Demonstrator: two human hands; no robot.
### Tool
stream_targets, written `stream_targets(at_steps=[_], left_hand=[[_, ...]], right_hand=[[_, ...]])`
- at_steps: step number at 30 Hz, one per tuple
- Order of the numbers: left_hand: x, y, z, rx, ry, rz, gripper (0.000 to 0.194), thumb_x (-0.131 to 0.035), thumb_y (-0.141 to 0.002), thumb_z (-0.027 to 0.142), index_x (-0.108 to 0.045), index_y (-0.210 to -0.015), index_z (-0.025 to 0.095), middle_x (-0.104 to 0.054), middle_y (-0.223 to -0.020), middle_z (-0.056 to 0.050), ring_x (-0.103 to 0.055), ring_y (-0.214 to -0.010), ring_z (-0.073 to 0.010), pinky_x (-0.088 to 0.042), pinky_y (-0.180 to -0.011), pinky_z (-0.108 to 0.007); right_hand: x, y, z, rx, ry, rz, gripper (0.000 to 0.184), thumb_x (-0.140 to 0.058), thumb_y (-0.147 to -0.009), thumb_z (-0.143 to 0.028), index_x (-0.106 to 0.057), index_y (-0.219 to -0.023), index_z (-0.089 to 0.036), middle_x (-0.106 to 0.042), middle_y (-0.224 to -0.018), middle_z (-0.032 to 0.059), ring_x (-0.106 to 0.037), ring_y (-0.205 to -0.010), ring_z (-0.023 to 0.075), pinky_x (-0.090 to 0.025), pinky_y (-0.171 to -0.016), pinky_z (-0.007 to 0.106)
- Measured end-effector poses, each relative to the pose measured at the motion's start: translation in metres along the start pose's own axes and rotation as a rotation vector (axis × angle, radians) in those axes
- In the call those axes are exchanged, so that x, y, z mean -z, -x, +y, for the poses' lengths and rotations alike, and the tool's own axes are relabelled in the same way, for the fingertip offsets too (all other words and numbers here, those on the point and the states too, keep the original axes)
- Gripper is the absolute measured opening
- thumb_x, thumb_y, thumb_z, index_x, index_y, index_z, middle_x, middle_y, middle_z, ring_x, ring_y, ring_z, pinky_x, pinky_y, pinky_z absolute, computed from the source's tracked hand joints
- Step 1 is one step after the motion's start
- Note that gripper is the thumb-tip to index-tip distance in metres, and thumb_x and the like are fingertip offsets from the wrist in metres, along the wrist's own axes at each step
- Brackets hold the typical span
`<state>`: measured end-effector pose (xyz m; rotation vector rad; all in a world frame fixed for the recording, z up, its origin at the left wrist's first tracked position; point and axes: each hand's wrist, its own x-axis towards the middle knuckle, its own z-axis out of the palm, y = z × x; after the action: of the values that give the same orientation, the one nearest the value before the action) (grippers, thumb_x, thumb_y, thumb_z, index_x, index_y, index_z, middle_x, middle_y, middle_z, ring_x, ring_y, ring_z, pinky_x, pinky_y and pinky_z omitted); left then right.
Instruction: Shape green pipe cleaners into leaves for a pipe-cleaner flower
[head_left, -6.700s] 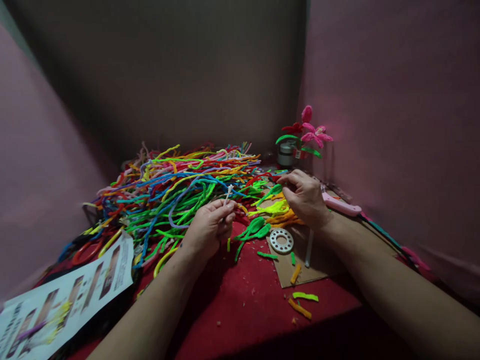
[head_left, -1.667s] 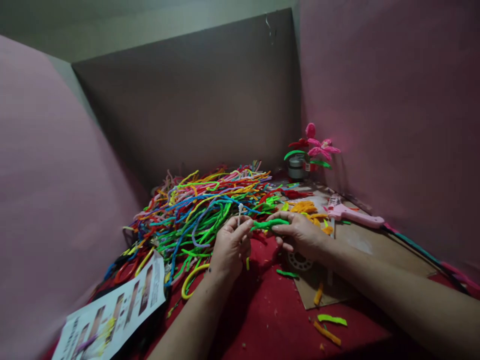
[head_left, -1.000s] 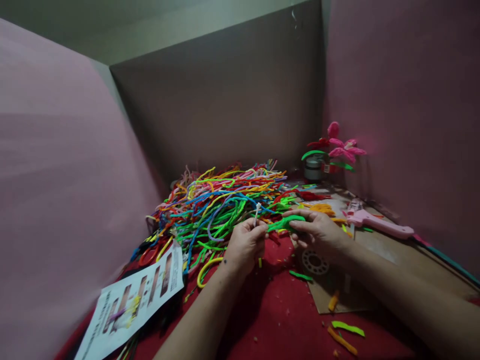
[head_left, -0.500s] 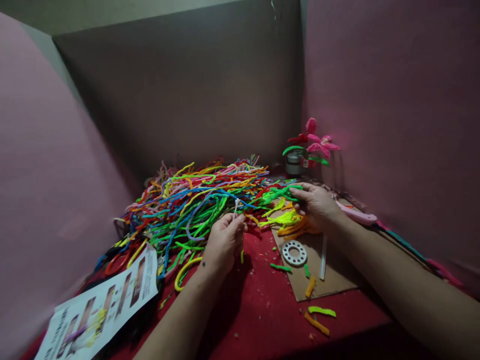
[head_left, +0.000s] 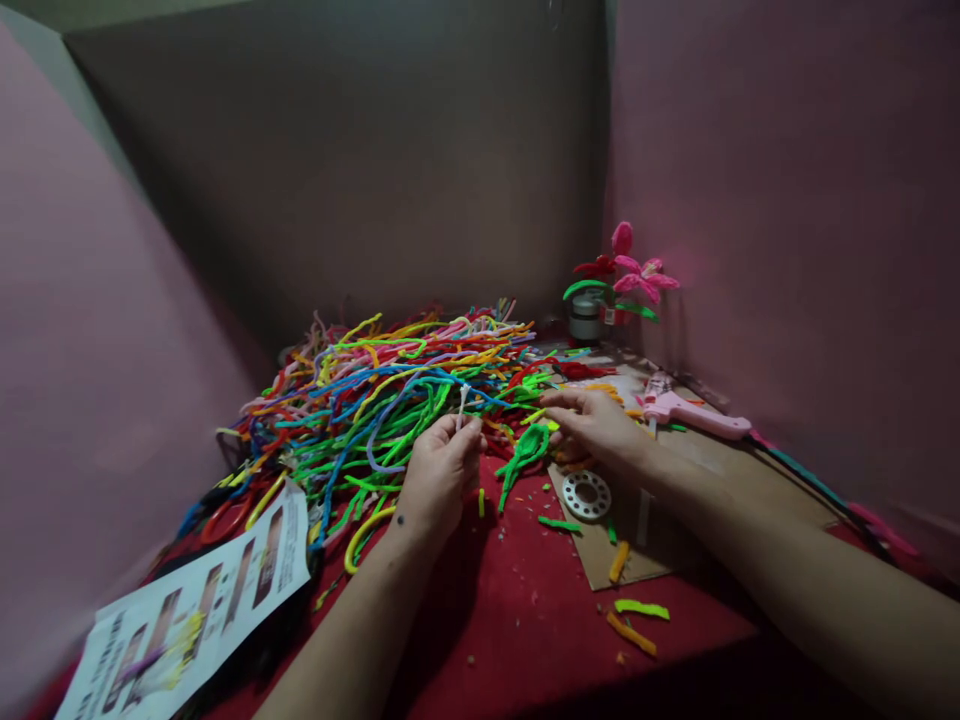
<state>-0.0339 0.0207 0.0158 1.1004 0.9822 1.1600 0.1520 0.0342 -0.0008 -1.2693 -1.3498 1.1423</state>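
My left hand (head_left: 442, 470) pinches a thin white stem (head_left: 463, 400) with a small tufted tip, held upright in front of the pile of pipe cleaners (head_left: 390, 390). My right hand (head_left: 592, 430) is over the pieces by the cardboard, its fingers closed around yellow pipe-cleaner pieces (head_left: 553, 425); its palm hides most of them. Just left of those fingers, a looped bunch of green pipe cleaners (head_left: 529, 447) rests over the red cloth, apart from both hands.
A brown cardboard sheet (head_left: 660, 560) carries a white disc with holes (head_left: 587, 496). A pink glue gun (head_left: 697, 413) lies at right. Pink flowers (head_left: 645, 275) stand behind. A printed sheet (head_left: 195, 610) lies at left. Cut yellow and orange scraps (head_left: 641, 608) lie on the red cloth (head_left: 525, 640).
My right hand has let go of the green bunch, which now lies between the hands, and has moved down onto the yellow pieces. My left hand still holds the white stem.
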Motion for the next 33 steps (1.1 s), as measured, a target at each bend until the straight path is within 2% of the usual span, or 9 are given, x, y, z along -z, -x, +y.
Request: stream_targets(at_steps=[5,8,10,13,17,22,28,30,33], left_hand=[[-0.003,0.000,-0.001,0.008,-0.049,-0.021,0.017,-0.061,-0.070,0.028,-0.048,-0.071,0.016,-0.041,-0.046,0.008,-0.020,-0.030,-0.0006,-0.014,-0.031,-0.015],[-0.006,0.004,-0.001,0.042,-0.121,-0.119,0.016,-0.061,-0.069,0.027,-0.052,-0.071,0.014,-0.049,-0.050,0.005,-0.023,-0.030,-0.0001,-0.015,-0.032,-0.016],[-0.008,0.007,-0.003,0.096,-0.163,-0.211,0.016,-0.060,-0.070,0.027,-0.056,-0.077,0.014,-0.055,-0.055,0.002,-0.028,-0.031,-0.0006,-0.016,-0.032,-0.016],[-0.011,0.010,-0.007,0.223,-0.231,-0.328,0.019,-0.057,-0.072,0.027,-0.058,-0.083,0.012,-0.053,-0.044,0.002,-0.033,-0.030,-0.0035,-0.015,-0.033,-0.016],[-0.012,0.007,-0.014,0.293,-0.230,-0.320,0.021,-0.054,-0.072,0.027,-0.057,-0.085,0.011,-0.060,-0.049,-0.003,-0.030,-0.025,-0.0036,-0.015,-0.030,-0.017],[-0.008,0.002,-0.016,0.252,-0.214,-0.231,0.019,-0.053,-0.073,0.025,-0.055,-0.084,0.010,-0.064,-0.052,-0.006,-0.034,-0.024,-0.0043,-0.020,-0.030,-0.017],[-0.009,0.003,-0.013,0.234,-0.206,-0.232,0.019,-0.054,-0.072,0.026,-0.055,-0.083,0.010,-0.063,-0.051,-0.007,-0.036,-0.023,-0.0054,-0.021,-0.028,-0.017],[-0.009,0.003,-0.013,0.232,-0.201,-0.223,0.020,-0.055,-0.072,0.027,-0.055,-0.083,0.010,-0.063,-0.051,-0.006,-0.037,-0.023,-0.0059,-0.022,-0.028,-0.018],[-0.007,0.001,-0.013,0.229,-0.193,-0.226,0.021,-0.057,-0.072,0.028,-0.055,-0.083,0.011,-0.063,-0.051,-0.006,-0.039,-0.024,-0.0063,-0.022,-0.029,-0.018]], right_hand=[[0.016,-0.002,-0.016,0.209,-0.012,0.200,0.019,-0.056,-0.071,-0.027,-0.064,-0.077,-0.011,-0.060,-0.058,0.0031,-0.050,-0.043,0.0094,-0.040,-0.037,0.021],[0.029,-0.006,-0.020,0.267,0.065,0.305,0.020,-0.056,-0.070,-0.027,-0.065,-0.078,-0.011,-0.060,-0.060,0.0035,-0.051,-0.046,0.0100,-0.037,-0.039,0.020],[0.038,-0.009,-0.020,0.303,0.249,0.335,0.019,-0.054,-0.071,-0.025,-0.066,-0.079,-0.011,-0.063,-0.065,0.0048,-0.055,-0.053,0.0118,-0.039,-0.046,0.022],[0.049,-0.013,-0.018,0.375,0.700,0.335,0.018,-0.052,-0.072,-0.020,-0.069,-0.077,-0.015,-0.068,-0.074,0.0062,-0.060,-0.067,0.0163,-0.041,-0.059,0.025],[0.057,-0.016,-0.014,0.349,1.086,0.240,0.020,-0.051,-0.072,-0.017,-0.071,-0.076,-0.020,-0.069,-0.079,0.0058,-0.061,-0.072,0.0181,-0.037,-0.059,0.025],[0.057,-0.019,-0.010,0.316,1.152,0.082,0.021,-0.052,-0.072,-0.015,-0.070,-0.079,-0.022,-0.069,-0.079,0.0050,-0.060,-0.072,0.0163,-0.036,-0.060,0.024],[0.040,-0.019,0.001,0.344,1.185,0.041,0.019,-0.053,-0.072,-0.020,-0.067,-0.084,-0.021,-0.068,-0.079,0.0060,-0.059,-0.072,0.0178,-0.034,-0.059,0.024],[0.037,-0.019,0.005,0.361,1.151,0.048,0.022,-0.051,-0.071,-0.014,-0.067,-0.084,-0.021,-0.067,-0.078,0.0050,-0.059,-0.072,0.0170,-0.034,-0.060,0.023],[0.036,-0.020,0.006,0.426,1.041,0.177,0.025,-0.047,-0.073,-0.012,-0.066,-0.089,-0.019,-0.067,-0.085,0.0062,-0.059,-0.077,0.0162,-0.038,-0.065,0.023]])
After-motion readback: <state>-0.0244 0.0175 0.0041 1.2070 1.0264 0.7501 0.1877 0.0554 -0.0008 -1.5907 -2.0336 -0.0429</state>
